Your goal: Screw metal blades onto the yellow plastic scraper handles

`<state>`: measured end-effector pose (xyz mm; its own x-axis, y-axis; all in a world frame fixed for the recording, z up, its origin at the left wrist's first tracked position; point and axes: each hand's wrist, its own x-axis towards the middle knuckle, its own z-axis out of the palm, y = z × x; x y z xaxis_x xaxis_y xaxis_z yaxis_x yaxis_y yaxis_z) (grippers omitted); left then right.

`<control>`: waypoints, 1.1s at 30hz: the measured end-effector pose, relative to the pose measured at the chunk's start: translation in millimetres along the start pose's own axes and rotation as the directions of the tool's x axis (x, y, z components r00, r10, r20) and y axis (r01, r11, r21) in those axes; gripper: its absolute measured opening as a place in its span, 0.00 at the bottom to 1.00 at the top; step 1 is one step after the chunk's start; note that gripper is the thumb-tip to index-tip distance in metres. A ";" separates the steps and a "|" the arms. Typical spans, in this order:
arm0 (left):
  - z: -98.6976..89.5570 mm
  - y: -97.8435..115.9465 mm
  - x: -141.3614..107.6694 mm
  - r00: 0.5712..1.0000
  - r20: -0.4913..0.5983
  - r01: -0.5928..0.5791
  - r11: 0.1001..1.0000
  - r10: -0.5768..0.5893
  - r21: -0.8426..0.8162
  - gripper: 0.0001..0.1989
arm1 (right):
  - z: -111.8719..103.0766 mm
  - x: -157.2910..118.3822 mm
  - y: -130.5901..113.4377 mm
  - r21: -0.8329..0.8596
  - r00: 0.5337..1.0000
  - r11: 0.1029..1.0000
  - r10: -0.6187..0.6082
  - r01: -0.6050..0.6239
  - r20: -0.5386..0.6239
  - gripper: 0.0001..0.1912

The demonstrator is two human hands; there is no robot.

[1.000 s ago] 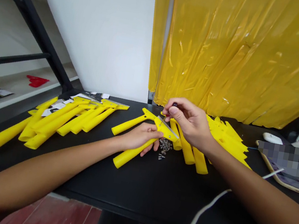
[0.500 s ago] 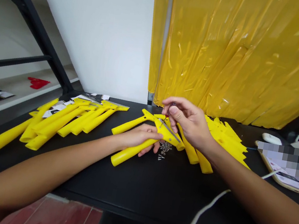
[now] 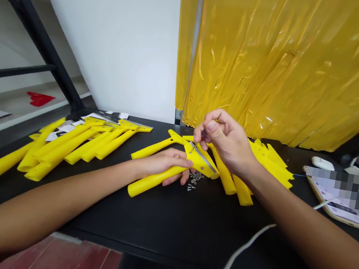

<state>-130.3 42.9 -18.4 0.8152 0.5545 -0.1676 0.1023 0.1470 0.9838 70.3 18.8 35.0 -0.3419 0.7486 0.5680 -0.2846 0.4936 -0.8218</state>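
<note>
My left hand (image 3: 169, 165) is closed around a yellow scraper-like tool (image 3: 153, 182), near where its handle meets the wide head. A metal strip lies along the head's edge. Above it, my right hand (image 3: 222, 137) pinches a small screwdriver (image 3: 194, 147), its handle mostly hidden by my fingers and its thin shaft reaching down to the yellow head. Small screws and nuts (image 3: 195, 179) lie in a pile on the black table just right of my left fingers. Another yellow tool (image 3: 152, 148) rests behind my left hand.
Yellow tools with metal strips (image 3: 61, 151) lie at the left over papers. More yellow pieces (image 3: 270, 162) are heaped at the right. A phone (image 3: 334, 203), a white case (image 3: 323, 163) and a white cable (image 3: 229, 264) are on the right of the black table (image 3: 156, 228).
My right hand has turned slightly around the screwdriver, its fingers curling differently. My left hand keeps its hold on the yellow tool. The whole view has shifted a little.
</note>
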 end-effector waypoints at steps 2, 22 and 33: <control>0.9 -0.1 -0.7 1.000 0.003 0.008 1.000 -0.008 0.023 0.14 | 1.3 0.3 -1.9 -0.051 0.999 0.999 0.013 -0.015 -0.044 0.16; 3.3 1.5 -3.1 0.999 0.028 0.025 0.995 -0.028 0.097 0.16 | 9.0 -6.8 -1.4 -0.099 0.998 0.995 0.006 -0.012 -0.066 0.14; 3.1 1.1 -3.2 1.000 0.016 0.010 0.993 -0.012 0.117 0.17 | 9.2 -6.4 -3.0 -0.197 0.995 0.978 0.047 -0.062 -0.083 0.17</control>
<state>-131.0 38.8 -16.6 0.8231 0.5391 -0.1786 0.1769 0.0555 0.9827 65.0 8.4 34.2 -0.2790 0.8051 0.5235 -0.0809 0.5235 -0.8482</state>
